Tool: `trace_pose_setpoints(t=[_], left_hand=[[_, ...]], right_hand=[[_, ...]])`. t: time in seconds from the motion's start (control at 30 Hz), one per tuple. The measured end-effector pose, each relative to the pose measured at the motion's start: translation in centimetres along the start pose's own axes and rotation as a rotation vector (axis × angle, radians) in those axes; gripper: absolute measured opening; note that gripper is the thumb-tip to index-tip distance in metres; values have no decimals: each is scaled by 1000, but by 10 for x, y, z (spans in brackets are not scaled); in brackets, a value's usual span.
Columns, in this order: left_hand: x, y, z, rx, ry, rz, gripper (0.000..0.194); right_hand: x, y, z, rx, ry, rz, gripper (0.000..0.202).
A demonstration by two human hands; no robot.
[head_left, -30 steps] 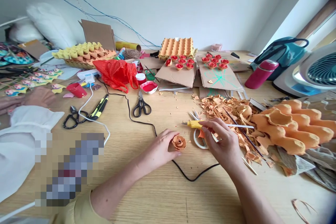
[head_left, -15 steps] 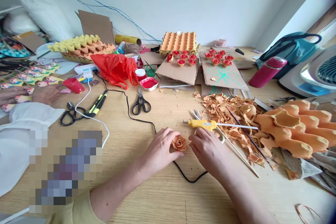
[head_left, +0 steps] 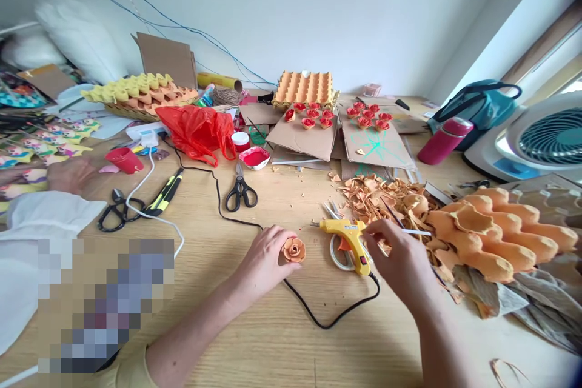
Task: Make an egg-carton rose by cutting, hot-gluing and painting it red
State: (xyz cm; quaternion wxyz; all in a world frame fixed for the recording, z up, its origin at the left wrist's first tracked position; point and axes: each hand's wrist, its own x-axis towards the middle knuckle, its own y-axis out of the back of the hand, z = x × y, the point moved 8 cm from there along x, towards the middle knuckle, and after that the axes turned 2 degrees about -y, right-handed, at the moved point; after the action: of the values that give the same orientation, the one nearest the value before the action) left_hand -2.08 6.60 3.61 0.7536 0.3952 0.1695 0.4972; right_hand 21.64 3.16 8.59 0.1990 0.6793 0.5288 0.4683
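My left hand (head_left: 268,257) pinches an orange rose (head_left: 294,250) made of egg-carton petals between thumb and fingers, its bloom facing up. To its right lies a yellow glue gun (head_left: 349,231), with a white glue stick (head_left: 418,232) running out of its rear and a black cord from its handle. At the rear end of the gun is my right hand (head_left: 400,254), fingers curled together; what they hold, if anything, is hidden. White-handled scissors (head_left: 335,253) lie partly under the gun.
Torn carton scraps (head_left: 377,194) and an orange egg carton (head_left: 491,236) lie at right. Black scissors (head_left: 240,194), a dish of red paint (head_left: 254,158) and red roses on cardboard (head_left: 300,136) are farther back. Another person's hand (head_left: 70,176) is at far left, near a red cup (head_left: 126,159).
My right hand has moved right, away from the rose, uncovering the glue gun's handle. The rose stays in my left hand. The whole view has shifted slightly.
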Motion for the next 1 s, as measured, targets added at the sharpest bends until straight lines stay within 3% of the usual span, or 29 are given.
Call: trace_pose_setpoints(t=[0.1, 0.23, 0.3, 0.5, 1.0], left_hand=[[4, 12, -9, -3, 20, 75, 41], [8, 18, -26, 8, 26, 148, 41], [10, 17, -34, 21, 21, 169, 42], [13, 16, -50, 40, 18, 223, 39], [6, 12, -55, 54, 70, 203, 59]], right_hand=[[-5, 29, 40, -113, -135, 147, 6], [-17, 39, 67, -310, -266, 214, 18], [-23, 31, 65, -244, -296, 202, 21], [-41, -12, 36, -17, -296, -9, 24], [-58, -40, 48, 2, -399, -125, 33]])
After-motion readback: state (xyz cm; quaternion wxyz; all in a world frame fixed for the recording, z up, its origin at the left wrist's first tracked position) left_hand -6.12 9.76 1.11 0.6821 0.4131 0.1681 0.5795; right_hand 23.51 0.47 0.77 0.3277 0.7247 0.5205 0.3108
